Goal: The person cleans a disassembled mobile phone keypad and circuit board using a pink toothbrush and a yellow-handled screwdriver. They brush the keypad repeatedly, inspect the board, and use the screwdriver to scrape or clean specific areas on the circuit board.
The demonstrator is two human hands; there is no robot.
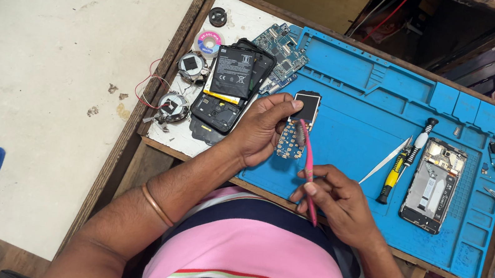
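My left hand (258,131) grips a small keypad phone board (296,129) with a little dark screen at its top, held just above the blue work mat (365,103). My right hand (337,200) pinches a pink toothbrush (308,165) near its middle. The brush head rests against the board's keypad area, beside my left fingers. Both hands are close together at the mat's near edge, above my striped pink shirt.
A black battery (232,72), phone parts and a green circuit board (284,48) lie at the left. A yellow-handled screwdriver (402,161), white tweezers (384,162) and an opened phone frame (434,184) lie at the right. Small round speakers (174,107) sit near the tray's left edge.
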